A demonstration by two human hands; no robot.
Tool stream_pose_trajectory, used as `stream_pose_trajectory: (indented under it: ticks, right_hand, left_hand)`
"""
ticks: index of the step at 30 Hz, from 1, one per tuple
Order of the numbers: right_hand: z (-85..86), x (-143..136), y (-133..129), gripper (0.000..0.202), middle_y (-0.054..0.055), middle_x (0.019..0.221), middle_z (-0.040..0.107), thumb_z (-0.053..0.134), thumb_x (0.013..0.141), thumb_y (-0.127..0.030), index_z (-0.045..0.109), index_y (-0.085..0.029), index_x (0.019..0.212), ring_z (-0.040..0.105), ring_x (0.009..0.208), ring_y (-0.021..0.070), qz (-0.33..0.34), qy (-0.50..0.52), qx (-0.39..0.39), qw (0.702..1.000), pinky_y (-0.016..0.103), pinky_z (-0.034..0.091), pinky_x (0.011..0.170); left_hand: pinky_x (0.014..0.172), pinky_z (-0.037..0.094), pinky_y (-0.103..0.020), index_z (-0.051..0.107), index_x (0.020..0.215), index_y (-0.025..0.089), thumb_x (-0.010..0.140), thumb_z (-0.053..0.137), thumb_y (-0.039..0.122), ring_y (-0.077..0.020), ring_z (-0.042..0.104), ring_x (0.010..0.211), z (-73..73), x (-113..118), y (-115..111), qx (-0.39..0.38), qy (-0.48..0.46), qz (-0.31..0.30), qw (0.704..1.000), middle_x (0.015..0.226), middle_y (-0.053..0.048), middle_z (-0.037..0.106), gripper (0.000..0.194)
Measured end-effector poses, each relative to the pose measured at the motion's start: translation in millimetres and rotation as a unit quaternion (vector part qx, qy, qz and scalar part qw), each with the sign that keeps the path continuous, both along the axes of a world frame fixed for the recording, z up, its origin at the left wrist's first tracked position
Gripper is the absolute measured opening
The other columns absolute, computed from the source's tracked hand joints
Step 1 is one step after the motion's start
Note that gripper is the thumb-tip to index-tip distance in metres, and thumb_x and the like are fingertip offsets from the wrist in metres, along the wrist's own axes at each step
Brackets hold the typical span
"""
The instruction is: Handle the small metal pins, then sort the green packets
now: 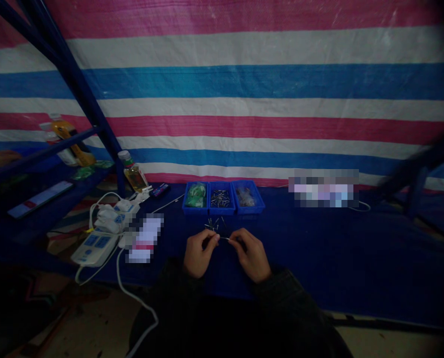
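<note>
Thin pin (224,238) between our hands, our left hand (199,252) pinching one end, our right hand (252,252) pinching the other; loose pins (211,226) just beyond, three blue trays (222,211) behind.

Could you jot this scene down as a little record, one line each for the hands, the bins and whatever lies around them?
Left hand: pinches one end of a thin piece
Right hand: pinches its other end
Left bin: green contents
Middle bin: many small slender pieces
Right bin: contents too dim to name
Loose pieces: between hands and bins
Power strip: left side, white plugs in it
Backdrop: striped sheet
</note>
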State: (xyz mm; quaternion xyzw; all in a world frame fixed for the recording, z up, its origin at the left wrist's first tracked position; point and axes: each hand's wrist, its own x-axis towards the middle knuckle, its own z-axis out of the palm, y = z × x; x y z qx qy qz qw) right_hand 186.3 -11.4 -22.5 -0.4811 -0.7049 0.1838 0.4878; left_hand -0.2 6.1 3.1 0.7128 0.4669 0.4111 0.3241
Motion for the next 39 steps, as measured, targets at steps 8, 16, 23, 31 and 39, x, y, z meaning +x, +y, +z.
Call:
stream_pose_trajectory:
  ticks: [8, 16, 23, 31, 39]
  right_hand:
    - [3.5, 4, 10, 0.017, 0.003, 0.082, 0.069, 0.056, 0.099, -0.032, 0.065, -0.023, 0.088, 0.064, 0.074, 0.0202, -0.068, 0.015, -0.010, 0.998, 0.031, 0.048, 0.069]
    - [38.4, 16, 82, 0.022, 0.004, 0.080, 0.071, 0.059, 0.097, -0.038, 0.070, -0.021, 0.090, 0.064, 0.070, 0.0198, -0.162, -0.060, 0.019, 0.985, 0.030, 0.044, 0.064]
    - [25.5, 16, 96, 0.024, 0.005, 0.086, 0.073, 0.057, 0.098, -0.041, 0.071, -0.021, 0.102, 0.067, 0.076, 0.0213, -0.165, -0.109, 0.004, 0.980, 0.030, 0.045, 0.069]
    - [3.4, 11, 69, 0.017, 0.003, 0.086, 0.073, 0.057, 0.099, -0.033, 0.069, -0.022, 0.096, 0.069, 0.078, 0.0203, -0.066, -0.091, 0.012, 0.994, 0.029, 0.048, 0.073]
    - [-2.7, 7, 63, 0.012, 0.002, 0.089, 0.074, 0.059, 0.098, -0.030, 0.068, -0.024, 0.093, 0.069, 0.079, 0.0195, -0.029, -0.098, -0.005, 0.995, 0.029, 0.048, 0.073]
  left_hand:
    - [0.072, 0.049, -0.027, 0.070, 0.089, 0.021, 0.098, 0.058, 0.030, -0.0180, 0.069, 0.076, -5.0, -24, 22, 0.046, 0.057, 0.082, 0.994, 0.080, -0.001, 0.074, 0.018]
    - [0.089, 0.050, -0.036, 0.073, 0.108, 0.023, 0.094, 0.063, 0.021, -0.0239, 0.065, 0.097, -15.1, -33, 48, 0.110, 0.210, 0.063, 0.969, 0.105, -0.006, 0.072, 0.017]
    - [0.099, 0.048, -0.040, 0.072, 0.113, 0.023, 0.100, 0.055, 0.021, -0.0247, 0.062, 0.109, -20.0, -35, 51, 0.097, 0.250, 0.039, 0.963, 0.113, -0.007, 0.069, 0.022]
    - [0.096, 0.048, -0.040, 0.074, 0.114, 0.026, 0.096, 0.062, 0.022, -0.0250, 0.061, 0.107, -19.3, -41, 43, 0.094, 0.240, 0.002, 0.966, 0.112, -0.006, 0.068, 0.021]
    - [0.091, 0.046, -0.039, 0.076, 0.105, 0.026, 0.095, 0.065, 0.021, -0.0242, 0.060, 0.102, -19.1, -40, 42, 0.095, 0.269, -0.021, 0.958, 0.106, -0.005, 0.068, 0.016]
